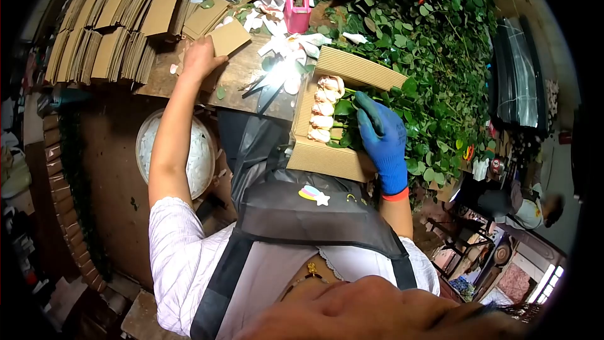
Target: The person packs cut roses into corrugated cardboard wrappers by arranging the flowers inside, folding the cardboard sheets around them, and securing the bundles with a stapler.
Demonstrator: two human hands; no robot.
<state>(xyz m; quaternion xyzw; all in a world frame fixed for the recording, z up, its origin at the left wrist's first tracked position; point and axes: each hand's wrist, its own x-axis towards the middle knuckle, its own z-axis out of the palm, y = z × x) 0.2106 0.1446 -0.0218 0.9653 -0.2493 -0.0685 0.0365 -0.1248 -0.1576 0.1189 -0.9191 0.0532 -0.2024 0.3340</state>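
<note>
My left hand (200, 58), bare, grips a small flat cardboard piece (230, 39) above the wooden bench, near the cardboard stacks. In a blue glove, my right hand (382, 131) is curled over the leafy stems of several pale pink roses (323, 108). The rose heads lie in a column on a sheet of corrugated cardboard (358, 68), whose two sides fold up around them. Leaves and the glove partly hide the stems.
Stacked cardboard pieces (113, 31) fill the bench's left. A pink tape dispenser (297, 0) stands at the back, with scissors (267, 91) nearer me. Leafy stems (434, 75) are heaped on the right. A round bin (204, 151) sits below; a person (528, 211) is at far right.
</note>
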